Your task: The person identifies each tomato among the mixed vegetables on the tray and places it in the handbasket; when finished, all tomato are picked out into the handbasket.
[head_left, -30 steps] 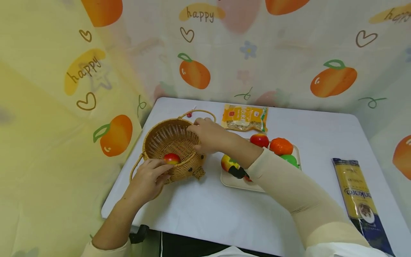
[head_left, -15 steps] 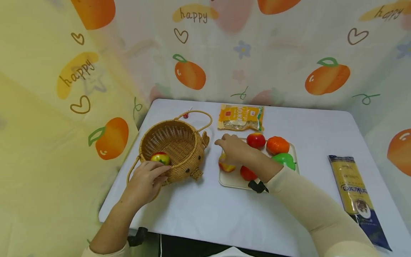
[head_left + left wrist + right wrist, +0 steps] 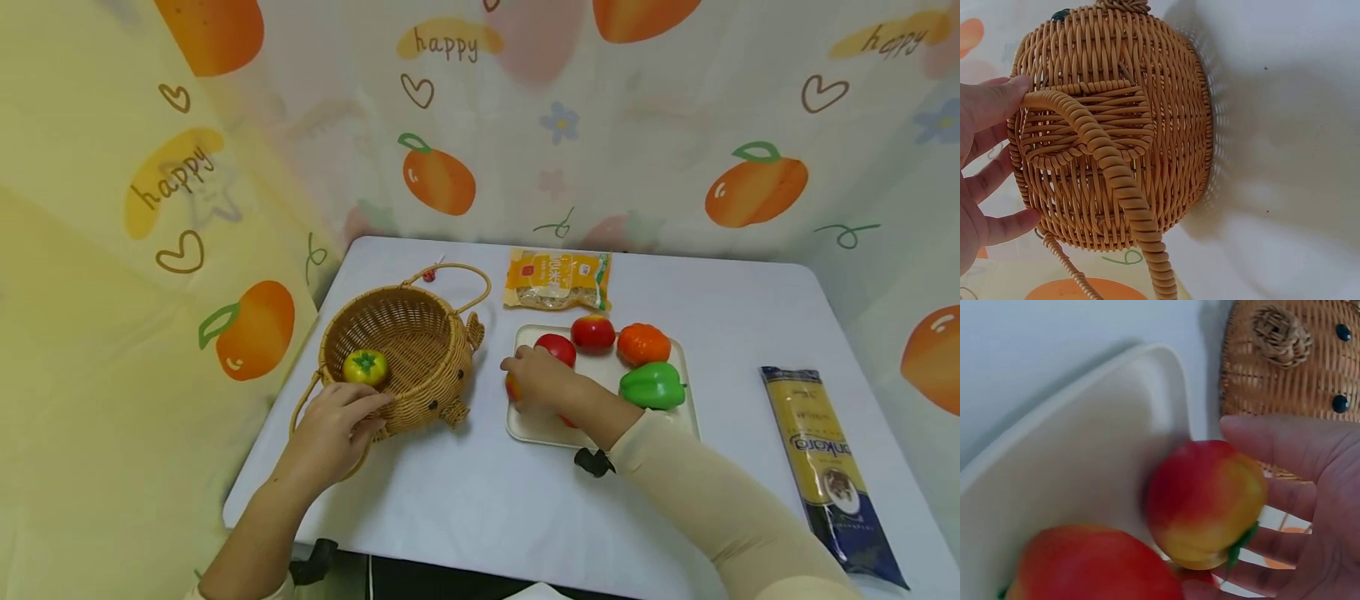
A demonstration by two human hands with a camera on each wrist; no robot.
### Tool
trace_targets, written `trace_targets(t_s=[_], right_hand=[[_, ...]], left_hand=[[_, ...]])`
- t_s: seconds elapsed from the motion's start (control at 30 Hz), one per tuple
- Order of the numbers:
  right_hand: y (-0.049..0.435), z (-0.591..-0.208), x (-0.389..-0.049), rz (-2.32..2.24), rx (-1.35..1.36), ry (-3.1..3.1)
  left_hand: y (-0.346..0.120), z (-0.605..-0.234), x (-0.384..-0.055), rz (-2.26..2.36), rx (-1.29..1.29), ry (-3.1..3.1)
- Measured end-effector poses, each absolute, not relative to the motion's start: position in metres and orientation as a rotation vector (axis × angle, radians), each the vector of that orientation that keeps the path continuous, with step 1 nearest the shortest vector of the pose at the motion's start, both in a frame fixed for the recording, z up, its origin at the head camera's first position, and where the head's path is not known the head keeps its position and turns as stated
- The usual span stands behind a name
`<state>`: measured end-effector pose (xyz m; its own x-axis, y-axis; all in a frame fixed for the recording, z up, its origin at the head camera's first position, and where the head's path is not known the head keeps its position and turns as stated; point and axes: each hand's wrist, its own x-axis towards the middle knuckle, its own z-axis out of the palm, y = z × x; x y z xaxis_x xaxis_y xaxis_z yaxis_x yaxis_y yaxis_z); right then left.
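A round wicker basket [image 3: 405, 346] with animal-face details stands at the table's left. Inside it lies a yellow and red toy tomato [image 3: 365, 367], green leafy top showing. My left hand [image 3: 330, 429] grips the basket's near rim; in the left wrist view its thumb rests beside the basket handle [image 3: 1116, 169]. Over the left side of a cream tray [image 3: 525, 429], my right hand [image 3: 543, 379] reaches around another red and yellow toy tomato [image 3: 1200, 503]. Thumb and fingers are spread about this tomato, with a gap at the palm. Firm contact cannot be made out.
Red fruits [image 3: 592, 333], an orange pumpkin-shaped piece [image 3: 643, 344] and a green bell pepper [image 3: 652, 386] share the tray. Behind it lies a yellow food packet [image 3: 557, 279]. A long pasta packet [image 3: 832, 475] lies at the right. A small red item [image 3: 429, 275] sits behind the basket.
My right hand has left the basket and moved right, then down to the tray's tomato. The tomato in the basket has rolled left and turned. The left hand stays at the rim.
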<state>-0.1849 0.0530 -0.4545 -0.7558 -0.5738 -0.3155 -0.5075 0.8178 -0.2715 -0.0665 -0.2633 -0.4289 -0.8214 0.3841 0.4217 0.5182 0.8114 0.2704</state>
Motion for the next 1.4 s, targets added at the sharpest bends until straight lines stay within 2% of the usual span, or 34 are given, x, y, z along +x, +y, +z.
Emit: trace_targets(t_s=[0.43, 0.83, 1.13, 1.4], right_hand=[[0.059, -0.452, -0.188, -0.241, -0.761, 2.643], [0.053, -0.403, -0.208, -0.306, -0.873, 2.732], [0.024, -0.358, -0.214, -0.322, -0.965, 2.75], [-0.018, -0.341, -0.21, -0.28, -1.055, 2.741]], left_hand=[[-0.264, -0.429, -0.066, -0.525, -0.679, -2.656], [-0.264, -0.427, -0.066, -0.528, -0.682, -2.65], [-0.263, -0.427, -0.066, -0.532, -0.691, -2.643], [-0.263, -0.427, -0.065, -0.533, -0.697, -2.634]])
